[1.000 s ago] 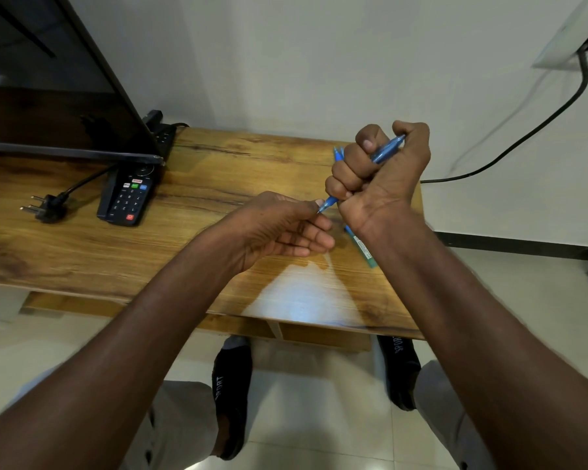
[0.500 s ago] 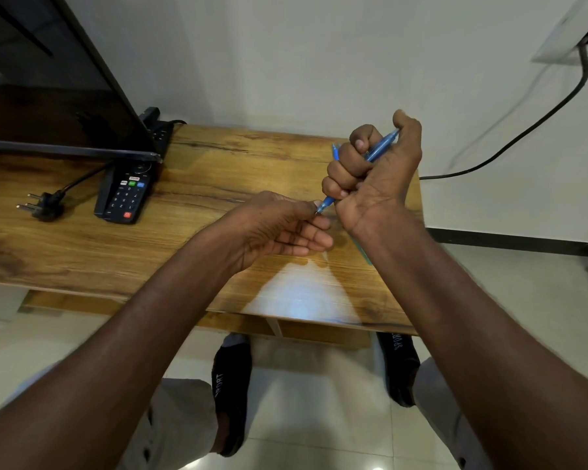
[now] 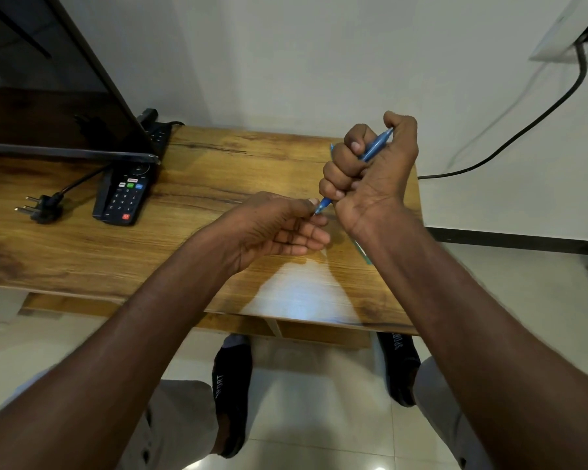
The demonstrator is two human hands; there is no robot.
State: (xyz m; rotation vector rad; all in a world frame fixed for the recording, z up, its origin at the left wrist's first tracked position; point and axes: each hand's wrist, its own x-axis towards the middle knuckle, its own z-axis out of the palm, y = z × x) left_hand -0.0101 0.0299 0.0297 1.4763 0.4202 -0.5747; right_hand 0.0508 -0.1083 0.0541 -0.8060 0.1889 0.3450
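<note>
My right hand [image 3: 377, 178] grips a blue pen [image 3: 374, 149] in a fist, slanted, with the thumb over its upper end. The pen's tip points down and left to my left hand [image 3: 272, 225], whose forefinger and thumb pinch that tip; its other fingers lie loosely extended. Both hands hover above the right part of a wooden table [image 3: 218, 157]. A second pen [image 3: 362, 249] lies on the table, mostly hidden behind my right wrist.
A black remote [image 3: 126, 195] and a loose black plug [image 3: 39, 208] lie on the table's left part, under the edge of a TV screen [image 3: 48, 106]. A power strip [image 3: 158, 130] sits at the back. A black cable [image 3: 523, 127] runs along the wall at right.
My right thumb lifted off the pen's upper end half a second ago and is back over it now. Both hands have otherwise stayed in place.
</note>
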